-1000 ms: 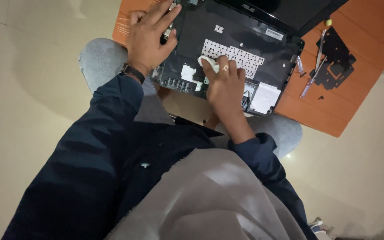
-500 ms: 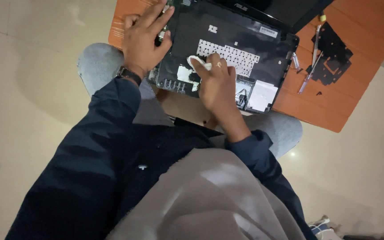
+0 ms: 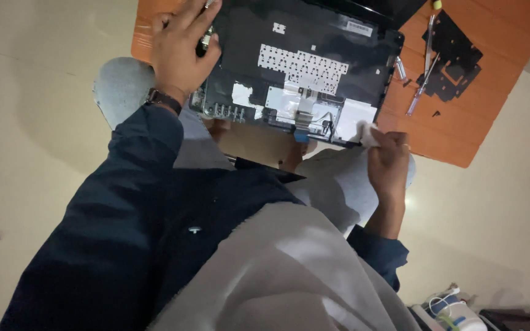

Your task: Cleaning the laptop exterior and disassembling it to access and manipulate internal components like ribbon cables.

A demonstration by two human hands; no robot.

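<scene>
An opened black laptop base (image 3: 314, 37) lies on an orange mat (image 3: 455, 138), with the pale underside of its keyboard (image 3: 305, 64) and patches of silver foil showing. My left hand (image 3: 179, 52), with a watch on the wrist, lies over the base's left edge and holds it down. A small dark part shows between its fingers. My right hand (image 3: 387, 162) is off the base, just beyond its near right corner, pinching a crumpled white wipe (image 3: 369, 135).
On the mat to the right lie a black cut-out cover piece (image 3: 455, 58), two thin screwdrivers (image 3: 423, 89) and a small metal part (image 3: 400, 68). My knees sit under the mat's near edge. A white container with a cable (image 3: 461, 309) stands on the pale floor at bottom right.
My right hand has left the middle of the laptop base and pulled back to its near right corner with the white wipe. My left hand has stayed on the left edge.
</scene>
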